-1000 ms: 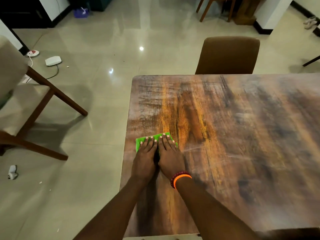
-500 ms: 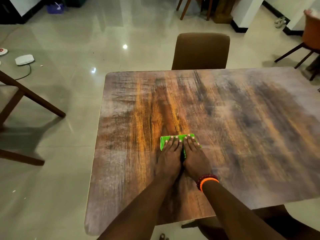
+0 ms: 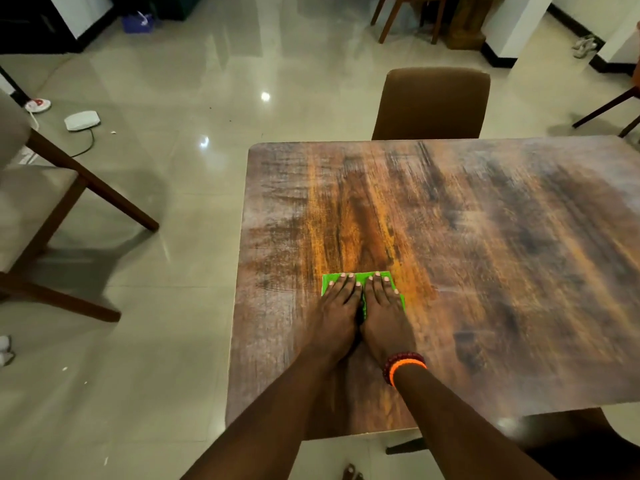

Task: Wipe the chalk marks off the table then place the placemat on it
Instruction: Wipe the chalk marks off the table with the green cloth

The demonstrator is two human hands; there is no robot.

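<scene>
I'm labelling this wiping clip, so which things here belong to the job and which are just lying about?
Part of the job:
- green cloth, under both hands
- left hand and right hand, pressing flat on it
- wooden table

Just lying about:
- brown chair at the far edge
- white device on the floor
- blue bag

No placemat is in view.

Green cloth [image 3: 360, 279] flat on seemingly chalk-smeared wooden table [image 3: 485, 254].

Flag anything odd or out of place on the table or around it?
On the table nothing stands out: both hands, left hand and right hand, press flat on the green cloth. No placemat is in view. A white device with its cable lies loose on the floor.
</scene>
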